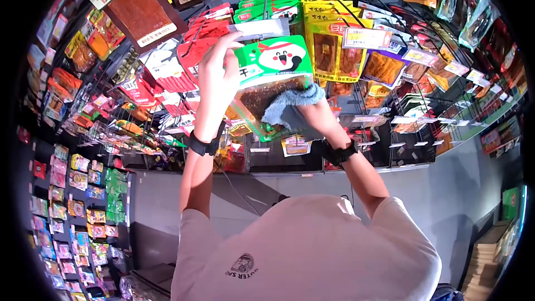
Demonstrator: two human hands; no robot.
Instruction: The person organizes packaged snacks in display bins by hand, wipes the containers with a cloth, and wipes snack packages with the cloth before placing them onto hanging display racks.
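Note:
A green snack packet [283, 61] with a smiling white cartoon face and a clear lower window showing brown food hangs forward from the rack. My left hand [218, 75] is at its upper left edge, with the fingers bent round that side; the thumb side lies close to a clear label holder [261, 29]. In my right hand [316, 116] is a grey-blue cloth [290, 103], bunched and pressed against the packet's lower right front. The cloth covers part of the window, and some of my right fingers are hidden behind it.
Yellow packets [329, 50] hang just right of the green one, red packets [192, 56] to its left. Metal hooks with price tags [366, 38] stick out towards me. A large brown packet [142, 11] hangs at upper left. Another rack [78, 206] stands at lower left.

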